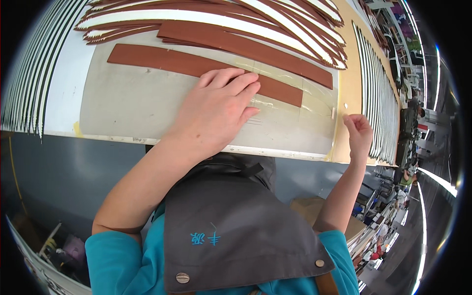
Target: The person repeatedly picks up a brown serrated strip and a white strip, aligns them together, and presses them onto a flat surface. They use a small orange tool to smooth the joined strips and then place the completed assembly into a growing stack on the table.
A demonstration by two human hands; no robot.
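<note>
A long reddish-brown strip [152, 58] lies flat on a grey work mat [132, 98]. Over the middle of this strip rests my left hand [211, 110], fingers stretched out and pressing down on it. Off the mat's right edge, my right hand [359, 132] is closed in a pinch; whatever its fingertips hold, if anything, is hidden. A tiny white piece [345, 105] lies just beyond those fingertips. Just behind the first strip is a small stack of similar brown strips [246, 51].
Farther back, brown and white strips with jagged ends [206, 18] are heaped across the table. Rows of dark and white strips hang or lie at the left [30, 73] and right [381, 93]. Clear tape [314, 105] covers part of the mat. The table's front edge [275, 151] runs before my body.
</note>
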